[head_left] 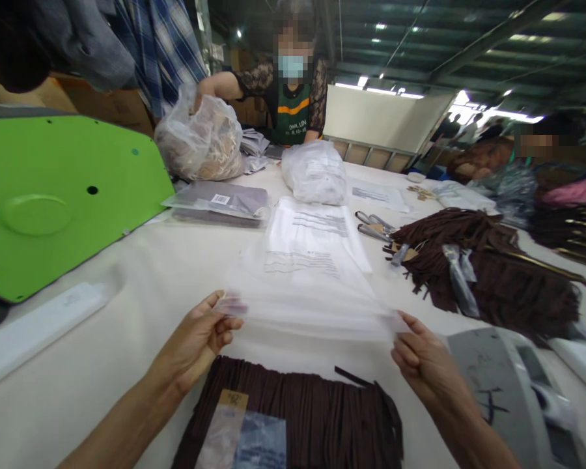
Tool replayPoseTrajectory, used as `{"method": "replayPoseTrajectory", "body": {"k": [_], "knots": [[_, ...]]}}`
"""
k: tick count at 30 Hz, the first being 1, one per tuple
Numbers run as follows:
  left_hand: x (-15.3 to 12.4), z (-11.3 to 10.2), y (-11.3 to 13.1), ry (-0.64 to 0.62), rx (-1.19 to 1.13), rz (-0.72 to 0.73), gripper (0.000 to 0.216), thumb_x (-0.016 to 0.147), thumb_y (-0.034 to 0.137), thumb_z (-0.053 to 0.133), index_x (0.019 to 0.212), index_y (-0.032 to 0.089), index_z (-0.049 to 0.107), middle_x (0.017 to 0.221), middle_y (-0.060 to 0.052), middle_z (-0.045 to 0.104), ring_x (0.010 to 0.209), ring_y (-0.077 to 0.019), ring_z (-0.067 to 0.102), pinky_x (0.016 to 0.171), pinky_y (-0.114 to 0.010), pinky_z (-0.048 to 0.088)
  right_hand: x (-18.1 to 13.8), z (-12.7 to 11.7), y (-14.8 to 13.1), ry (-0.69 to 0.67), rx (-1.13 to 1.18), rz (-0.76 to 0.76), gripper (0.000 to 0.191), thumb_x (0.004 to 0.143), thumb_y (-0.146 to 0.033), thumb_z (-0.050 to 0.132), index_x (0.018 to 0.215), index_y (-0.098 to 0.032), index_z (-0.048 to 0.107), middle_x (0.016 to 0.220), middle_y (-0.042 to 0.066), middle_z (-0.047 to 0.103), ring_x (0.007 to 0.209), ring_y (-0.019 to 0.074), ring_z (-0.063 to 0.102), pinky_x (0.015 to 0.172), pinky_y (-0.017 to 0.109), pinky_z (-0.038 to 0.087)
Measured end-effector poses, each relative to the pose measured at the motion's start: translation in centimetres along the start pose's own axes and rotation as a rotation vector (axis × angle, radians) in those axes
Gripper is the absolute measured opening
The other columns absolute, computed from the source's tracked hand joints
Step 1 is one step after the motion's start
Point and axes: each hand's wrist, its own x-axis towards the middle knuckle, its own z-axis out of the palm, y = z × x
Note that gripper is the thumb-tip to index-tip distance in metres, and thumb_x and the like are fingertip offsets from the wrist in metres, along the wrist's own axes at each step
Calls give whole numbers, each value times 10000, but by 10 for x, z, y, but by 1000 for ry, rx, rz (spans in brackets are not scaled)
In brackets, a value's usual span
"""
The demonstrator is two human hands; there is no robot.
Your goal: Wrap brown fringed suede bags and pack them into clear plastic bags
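A clear plastic bag (307,299) with printed text is stretched between my two hands above the white table (127,312). My left hand (200,339) pinches its near left corner with closed fingers. Its near right corner is gripped by my right hand (422,358), fingers curled. Just below the bag's near edge lies a folded dark brown fringed garment (317,417) with a paper tag and a small packet on it.
A green machine cover (53,195) stands at left. A packed grey garment (219,203), filled plastic bags (315,170), scissors (374,225) and a pile of brown fringed garments (488,267) lie further back. A person across the table handles a bag (202,140). A grey device (512,384) sits at right.
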Motion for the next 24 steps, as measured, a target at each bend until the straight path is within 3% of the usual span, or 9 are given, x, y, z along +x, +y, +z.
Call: {"method": "replayPoseTrajectory", "body": {"k": [3, 6, 9, 11, 14, 17, 19, 22, 24], "knots": [[11, -6, -8, -74, 202, 136, 267, 725, 377, 732, 853, 202, 575, 769, 22, 646, 698, -125, 607, 674, -220, 518, -2, -7, -1, 10, 222, 132, 496, 400, -131, 869, 811, -208, 602, 651, -75, 645, 469, 54, 559, 440, 132, 476], [18, -23, -21, -176, 583, 293, 251, 764, 411, 679, 700, 196, 564, 652, 56, 560, 635, -107, 518, 587, -175, 430, -5, -27, 9, 1, 101, 129, 426, 459, -187, 896, 756, -192, 591, 731, -37, 692, 675, 120, 672, 687, 225, 581], [17, -32, -29, -141, 796, 382, 305, 751, 421, 668, 613, 194, 518, 564, 70, 473, 561, -94, 436, 524, -174, 358, -12, -44, 19, -47, -194, 81, 375, 509, -265, 879, 690, -186, 561, 659, -37, 672, 620, 120, 639, 632, 204, 551], [14, -30, -30, -96, 737, 279, 262, 770, 444, 645, 707, 208, 548, 500, 87, 453, 471, -84, 394, 456, -170, 321, -17, -47, 23, -78, -413, 52, 373, 513, -332, 857, 651, -192, 540, 615, -32, 652, 592, 133, 615, 571, 201, 514], [10, -23, -24, -43, 423, 28, 286, 791, 479, 631, 909, 233, 543, 439, 125, 433, 342, -61, 283, 359, -152, 246, -24, -43, 26, -114, -610, -8, 371, 520, -405, 810, 618, -208, 511, 589, -32, 627, 596, 158, 607, 537, 212, 476], [10, -23, -19, -52, 268, -5, 327, 748, 426, 706, 949, 222, 549, 713, 51, 640, 557, -92, 563, 570, -185, 484, -30, -37, 29, -149, -626, 8, 300, 581, -376, 747, 631, -221, 495, 577, -46, 603, 556, 142, 568, 508, 205, 431], [10, -29, -18, -113, 391, 56, 288, 756, 406, 706, 927, 214, 573, 861, 12, 673, 785, -153, 637, 741, -240, 514, -32, -36, 32, -164, -593, 40, 251, 607, -333, 711, 642, -226, 487, 553, -65, 568, 510, 119, 512, 485, 197, 390], [6, -42, -21, -168, 713, 168, 198, 783, 411, 647, 810, 226, 581, 758, 25, 647, 758, -178, 618, 695, -232, 488, -37, -38, 35, -174, -562, 79, 258, 623, -342, 710, 632, -224, 481, 531, -78, 510, 482, 101, 440, 468, 192, 342], [-1, -49, -26, -130, 908, 236, 191, 785, 427, 608, 747, 243, 576, 722, 20, 642, 744, -192, 611, 692, -236, 478, -42, -40, 37, -163, -550, 96, 301, 642, -414, 725, 629, -222, 494, 535, -74, 488, 486, 101, 423, 463, 196, 335]]}}
